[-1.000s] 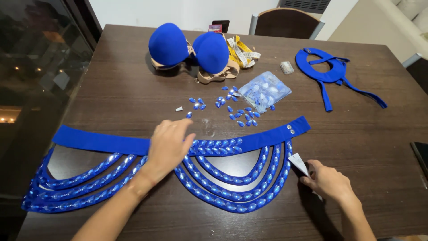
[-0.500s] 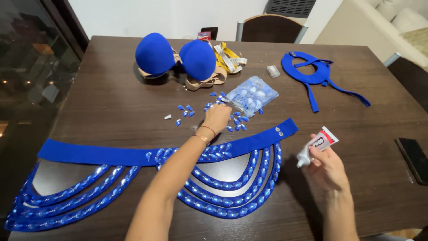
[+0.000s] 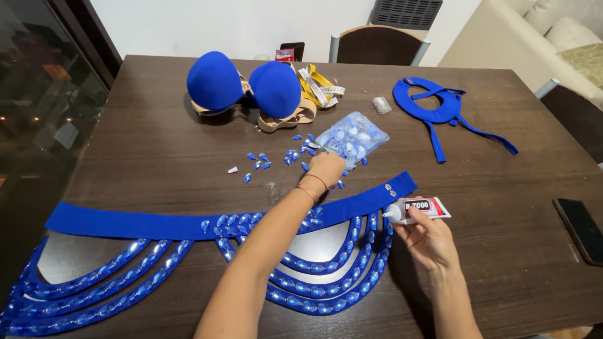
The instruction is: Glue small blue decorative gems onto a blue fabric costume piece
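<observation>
Blue teardrop rhinestones point(image 3: 295, 157) lie scattered at twelve o'clock from the blue fabric belt with jewelled loops point(image 3: 251, 220), and your left hand point(image 3: 326, 169) has moved up from that belt to them, fingertips pinched at one beside the clear plastic bag of stones point(image 3: 352, 135). Your right hand point(image 3: 430, 242), fingers wrapped around the small white glue tube point(image 3: 418, 209), has lifted it off the dark wooden table point(image 3: 157, 144) to three o'clock of the belt, so gluing looks close.

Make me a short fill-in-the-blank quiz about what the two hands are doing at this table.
1. The right hand holds a small tube of ____.
2. The left hand reaches among loose ____ gems.
3. The gem-covered belt lies on a dark ____ table.

Missing words: glue; blue; wooden
</observation>
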